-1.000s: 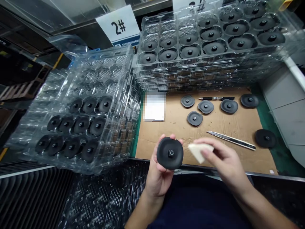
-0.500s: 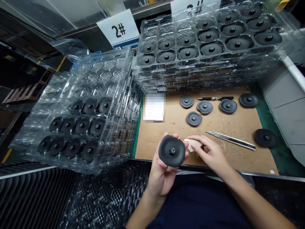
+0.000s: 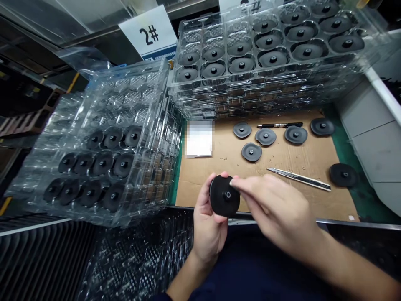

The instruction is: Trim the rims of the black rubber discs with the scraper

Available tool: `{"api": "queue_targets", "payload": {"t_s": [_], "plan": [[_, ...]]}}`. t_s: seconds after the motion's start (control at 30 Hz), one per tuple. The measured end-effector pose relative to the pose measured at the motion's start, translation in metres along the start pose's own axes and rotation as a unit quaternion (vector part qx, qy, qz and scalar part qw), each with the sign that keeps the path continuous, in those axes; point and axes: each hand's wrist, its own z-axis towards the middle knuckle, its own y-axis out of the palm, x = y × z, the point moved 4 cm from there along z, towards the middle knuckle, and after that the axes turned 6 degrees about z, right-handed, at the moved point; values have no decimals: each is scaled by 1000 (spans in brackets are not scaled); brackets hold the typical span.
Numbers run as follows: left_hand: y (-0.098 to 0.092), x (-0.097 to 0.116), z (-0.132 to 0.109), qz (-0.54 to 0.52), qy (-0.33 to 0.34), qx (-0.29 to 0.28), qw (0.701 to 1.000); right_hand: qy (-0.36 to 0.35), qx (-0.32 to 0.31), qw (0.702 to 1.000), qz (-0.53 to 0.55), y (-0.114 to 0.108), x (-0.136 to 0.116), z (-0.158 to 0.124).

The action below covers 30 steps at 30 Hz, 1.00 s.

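My left hand (image 3: 206, 230) is closed on a round black rubber disc (image 3: 223, 195) with a small hub in its middle, held upright above the near edge of the cardboard sheet (image 3: 219, 165). My right hand (image 3: 275, 213) reaches in from the right. Its fingers are pressed together, and the fingertips touch the disc's upper right rim. Whatever lies under those fingers is hidden.
Several loose black discs (image 3: 251, 151) lie on the cardboard, with a black pen (image 3: 278, 125) and a thin metal blade (image 3: 299, 179). Clear blister trays of discs are stacked at the left (image 3: 103, 142) and at the back (image 3: 266, 62). A "2#" sign (image 3: 147, 35) stands behind.
My right hand, which held a white block, has moved left onto the disc's rim, and the block no longer shows. My left hand has kept hold of the disc.
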Motion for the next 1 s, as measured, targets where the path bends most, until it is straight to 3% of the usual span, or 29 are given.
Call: {"api": "queue_targets", "payload": {"t_s": [0.13, 0.27, 0.43, 0.57, 0.73, 0.8, 0.9, 1.0], "plan": [[-2, 1, 1, 8, -8, -5, 1000, 27, -72, 996, 53, 4, 0, 3], [-2, 6, 6, 23, 25, 3, 999, 2, -2, 1000, 6, 1, -1, 5], [-4, 6, 8, 18, -2, -8, 1000, 14, -45, 997, 58, 8, 4, 5], [-4, 9, 7, 17, 17, 4, 1000, 13, 9, 999, 29, 4, 4, 11], [-1, 14, 7, -31, -17, -24, 999, 73, -80, 982, 156, 3, -1, 2], [0, 15, 7, -44, -21, -31, 998, 131, -34, 978, 160, -6, 7, -4], [2, 13, 8, -47, -26, -39, 998, 192, 90, 972, 97, -25, 21, -10], [5, 9, 8, -41, -28, -42, 998, 142, 112, 982, 56, -26, 16, -7]]}}
